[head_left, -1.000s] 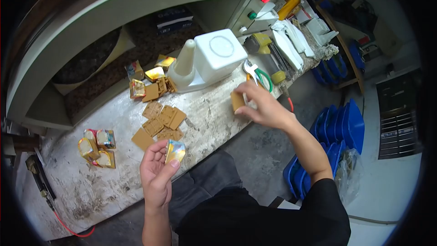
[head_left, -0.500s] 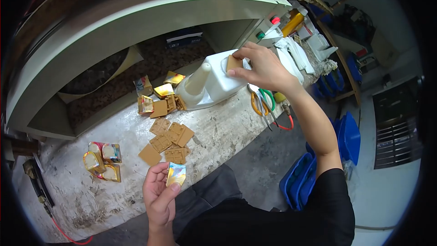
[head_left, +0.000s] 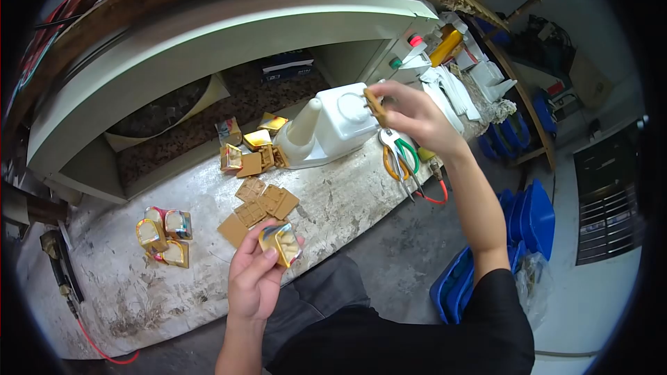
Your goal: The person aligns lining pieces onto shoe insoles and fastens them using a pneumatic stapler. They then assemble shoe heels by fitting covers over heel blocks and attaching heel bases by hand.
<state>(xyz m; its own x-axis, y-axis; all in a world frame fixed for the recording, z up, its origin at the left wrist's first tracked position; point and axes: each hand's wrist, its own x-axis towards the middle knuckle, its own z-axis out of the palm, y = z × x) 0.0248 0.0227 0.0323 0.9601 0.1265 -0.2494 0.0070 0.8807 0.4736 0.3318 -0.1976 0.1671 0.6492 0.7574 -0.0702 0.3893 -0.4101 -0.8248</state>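
Observation:
My left hand (head_left: 254, 278) grips a small hollow gold piece (head_left: 281, 243) with a colourful printed face; its pale inside is now visible. My right hand (head_left: 425, 121) pinches a thin tan square plate (head_left: 375, 105) on edge, beside the round top of a white plastic container (head_left: 340, 140). A pale cone (head_left: 304, 125) stands against that container. On the bench below it lies a pile of tan plates (head_left: 267, 203), some with raised ridges. More gold printed pieces (head_left: 258, 139) sit by the cone, and several similar pieces (head_left: 164, 235) are grouped at the left.
A grey cabinet (head_left: 229, 45) with a wide opening runs along the back of the worn bench (head_left: 201, 305). Hand tools with orange and green handles (head_left: 393, 156) lie at the front edge. A black tool (head_left: 61, 267) with a red hose is at far left. Blue bins (head_left: 458, 285) stand below right.
My left hand has turned the gold piece so its hollow inside shows. My right hand has moved slightly right, off the container's round top, and tipped the tan plate on edge.

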